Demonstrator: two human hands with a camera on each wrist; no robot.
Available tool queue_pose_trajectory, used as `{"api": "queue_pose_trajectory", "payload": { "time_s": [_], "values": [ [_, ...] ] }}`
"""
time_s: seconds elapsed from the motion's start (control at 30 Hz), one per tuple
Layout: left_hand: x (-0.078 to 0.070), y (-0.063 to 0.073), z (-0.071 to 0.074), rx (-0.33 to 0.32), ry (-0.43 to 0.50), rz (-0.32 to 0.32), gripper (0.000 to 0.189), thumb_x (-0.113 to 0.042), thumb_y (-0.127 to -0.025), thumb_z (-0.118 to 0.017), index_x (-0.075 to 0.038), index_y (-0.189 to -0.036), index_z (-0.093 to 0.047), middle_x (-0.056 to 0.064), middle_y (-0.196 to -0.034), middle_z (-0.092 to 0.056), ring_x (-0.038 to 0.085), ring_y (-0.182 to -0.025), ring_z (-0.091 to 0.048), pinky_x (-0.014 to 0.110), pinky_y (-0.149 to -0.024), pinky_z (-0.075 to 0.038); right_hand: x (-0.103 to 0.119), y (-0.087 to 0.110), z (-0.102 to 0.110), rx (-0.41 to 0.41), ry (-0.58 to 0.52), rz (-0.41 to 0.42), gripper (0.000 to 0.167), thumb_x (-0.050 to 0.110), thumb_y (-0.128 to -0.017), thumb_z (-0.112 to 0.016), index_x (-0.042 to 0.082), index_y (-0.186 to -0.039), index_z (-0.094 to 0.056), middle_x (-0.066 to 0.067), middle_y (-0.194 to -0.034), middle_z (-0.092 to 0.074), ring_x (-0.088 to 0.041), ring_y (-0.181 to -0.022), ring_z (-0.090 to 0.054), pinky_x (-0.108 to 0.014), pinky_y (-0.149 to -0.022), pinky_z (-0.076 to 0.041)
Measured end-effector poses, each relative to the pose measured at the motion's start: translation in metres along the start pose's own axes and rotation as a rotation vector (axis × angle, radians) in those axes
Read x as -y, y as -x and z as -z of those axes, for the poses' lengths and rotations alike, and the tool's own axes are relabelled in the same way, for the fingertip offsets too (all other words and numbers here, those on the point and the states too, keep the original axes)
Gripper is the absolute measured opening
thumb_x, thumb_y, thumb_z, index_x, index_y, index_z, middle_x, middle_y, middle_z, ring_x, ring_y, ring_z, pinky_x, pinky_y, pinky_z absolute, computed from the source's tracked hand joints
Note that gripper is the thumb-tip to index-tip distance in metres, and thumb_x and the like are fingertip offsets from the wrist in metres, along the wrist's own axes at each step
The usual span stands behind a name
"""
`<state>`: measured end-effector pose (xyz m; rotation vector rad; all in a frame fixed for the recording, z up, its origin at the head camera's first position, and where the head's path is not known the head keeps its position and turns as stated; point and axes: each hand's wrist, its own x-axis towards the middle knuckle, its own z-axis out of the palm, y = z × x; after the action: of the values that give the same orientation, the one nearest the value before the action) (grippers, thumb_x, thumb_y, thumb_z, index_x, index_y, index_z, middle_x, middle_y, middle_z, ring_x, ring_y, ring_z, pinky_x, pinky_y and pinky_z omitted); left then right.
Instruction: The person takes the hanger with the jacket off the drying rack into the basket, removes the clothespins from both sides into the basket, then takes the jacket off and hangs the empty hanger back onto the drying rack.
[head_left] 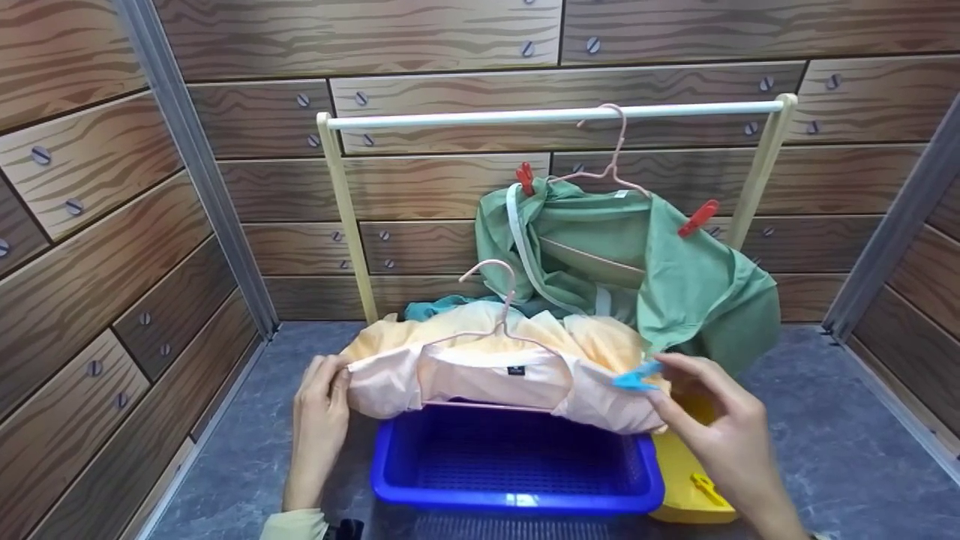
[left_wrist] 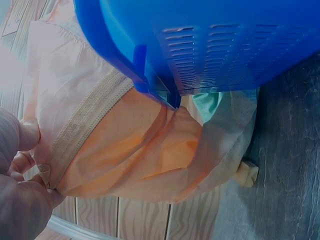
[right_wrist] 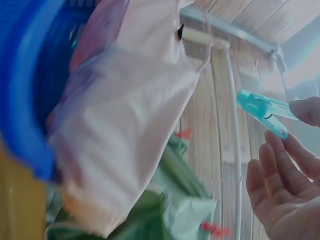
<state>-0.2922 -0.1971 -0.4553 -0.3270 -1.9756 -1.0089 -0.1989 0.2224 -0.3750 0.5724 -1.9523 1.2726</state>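
A peach-and-white garment [head_left: 465, 375] on a pink hanger [head_left: 504, 322] lies across the back of a blue basket [head_left: 517, 504]. My left hand [head_left: 321, 420] pinches the garment's left end between thumb and fingers; the left wrist view shows that grip by a woven band [left_wrist: 90, 112]. Between thumb and fingertips my right hand [head_left: 724, 435] holds a light-blue clothespin [head_left: 637, 376], near the garment's right shoulder. In the right wrist view the clothespin [right_wrist: 265, 111] is apart from the cloth [right_wrist: 120, 115].
Behind stands a drying rack with a white rail [head_left: 450, 118]. A green garment [head_left: 697, 292] hangs there on another pink hanger [head_left: 616, 150], with red clothespins [head_left: 699, 218] on its shoulders. Right of the basket sits a yellow container [head_left: 675, 487] with a yellow clothespin [head_left: 707, 489]. Wood-patterned walls [head_left: 465, 37] enclose the space.
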Motion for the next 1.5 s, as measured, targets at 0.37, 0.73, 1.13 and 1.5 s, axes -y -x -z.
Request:
{"api": "queue_pose_trajectory", "payload": {
  "time_s": [0.37,0.73,1.13,1.5],
  "values": [
    [0.000,0.002,-0.001,0.001,0.008,0.006,0.012,0.006,-0.093,-0.060,-0.005,-0.092,-0.067,0.001,-0.084,-0.056,0.015,-0.080,-0.049,0.026,-0.071,-0.037,-0.038,0.032,0.028,-0.086,0.295,-0.262,0.039,0.006,-0.083,-0.079,0.016,-0.119,-0.070,0.001,-0.104,-0.067,-0.007,-0.094,-0.057,-0.012,-0.082,-0.042],
    [0.000,0.001,0.002,-0.005,0.010,0.030,0.014,0.008,-0.092,-0.060,-0.004,-0.094,-0.066,0.002,-0.085,-0.056,0.016,-0.080,-0.049,0.026,-0.071,-0.037,-0.073,0.045,0.052,0.068,0.579,-0.288,0.035,0.020,-0.085,-0.078,0.013,-0.118,-0.069,-0.003,-0.105,-0.066,-0.010,-0.091,-0.054,-0.020,-0.074,-0.042],
    [-0.002,0.002,0.003,-0.015,0.015,0.045,0.013,0.006,-0.094,-0.059,-0.004,-0.096,-0.067,0.002,-0.087,-0.058,0.013,-0.079,-0.049,0.024,-0.070,-0.037,-0.111,0.052,0.056,0.252,0.606,-0.406,0.034,0.019,-0.085,-0.077,0.004,-0.114,-0.068,-0.012,-0.101,-0.068,-0.031,-0.090,-0.059,-0.042,-0.070,-0.045],
    [-0.005,0.000,0.004,-0.018,0.014,0.040,0.014,0.006,-0.094,-0.058,-0.004,-0.095,-0.067,0.002,-0.087,-0.058,0.013,-0.079,-0.050,0.024,-0.070,-0.038,-0.103,0.047,0.042,0.157,0.570,-0.291,0.033,0.021,-0.082,-0.081,0.007,-0.110,-0.071,-0.011,-0.107,-0.068,-0.027,-0.093,-0.056,-0.039,-0.074,-0.045]
  ]
}}
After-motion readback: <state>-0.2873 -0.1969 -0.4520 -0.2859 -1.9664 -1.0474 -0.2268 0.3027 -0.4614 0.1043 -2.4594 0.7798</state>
